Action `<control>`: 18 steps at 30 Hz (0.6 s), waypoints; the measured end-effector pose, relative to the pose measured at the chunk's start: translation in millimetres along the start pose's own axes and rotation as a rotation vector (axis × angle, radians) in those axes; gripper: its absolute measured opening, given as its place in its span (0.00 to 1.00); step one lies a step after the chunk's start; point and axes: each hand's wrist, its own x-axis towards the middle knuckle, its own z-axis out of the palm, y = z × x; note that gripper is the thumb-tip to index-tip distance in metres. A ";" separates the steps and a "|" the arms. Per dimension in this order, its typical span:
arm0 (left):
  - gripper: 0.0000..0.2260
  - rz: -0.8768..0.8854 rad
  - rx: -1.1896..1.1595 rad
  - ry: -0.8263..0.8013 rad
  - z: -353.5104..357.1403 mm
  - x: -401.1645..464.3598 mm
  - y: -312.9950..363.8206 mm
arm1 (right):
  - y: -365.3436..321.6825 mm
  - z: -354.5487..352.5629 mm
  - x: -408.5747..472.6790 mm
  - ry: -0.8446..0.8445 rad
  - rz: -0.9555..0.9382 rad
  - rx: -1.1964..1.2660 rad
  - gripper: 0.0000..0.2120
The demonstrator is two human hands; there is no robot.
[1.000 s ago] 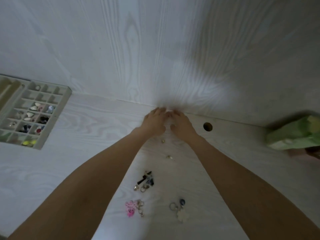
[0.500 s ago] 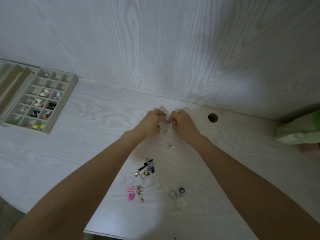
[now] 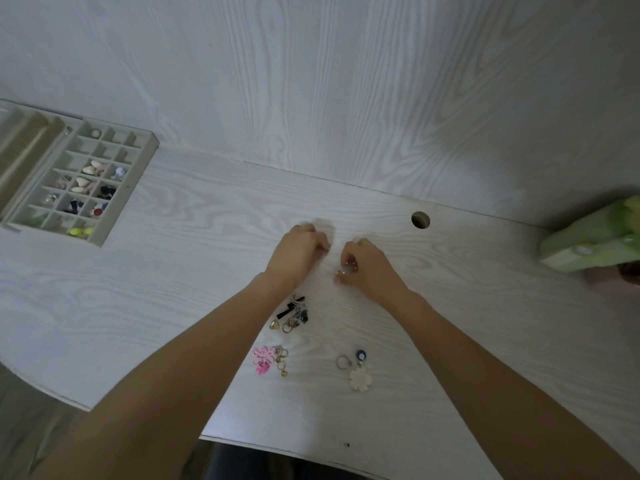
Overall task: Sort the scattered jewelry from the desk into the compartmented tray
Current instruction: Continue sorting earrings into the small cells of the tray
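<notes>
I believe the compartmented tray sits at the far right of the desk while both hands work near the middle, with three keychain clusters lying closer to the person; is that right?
Not quite: the head view shows the compartmented tray at the far left of the desk, not the right. The rest stands: the left hand and right hand work near the middle, with three keychain clusters closer to the person.

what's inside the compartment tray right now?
The compartmented tray holds small pieces in several cells: pale shell-like ones, dark ones, a red one, yellow ones. Rear cells look empty; divider walls hide some floors.
</notes>
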 end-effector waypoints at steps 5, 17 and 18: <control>0.07 0.106 0.227 -0.083 -2.9 2.7 2.7 | -10.7 5.4 1.7 -0.014 -0.071 -0.087 0.06; 0.07 -0.408 -1.162 0.099 -61.4 -24.2 0.9 | -56.7 -9.1 5.1 -0.065 0.281 1.187 0.05; 0.08 -0.454 -1.295 0.071 -69.9 -27.9 -0.9 | -65.9 -10.2 7.0 -0.081 0.278 1.264 0.05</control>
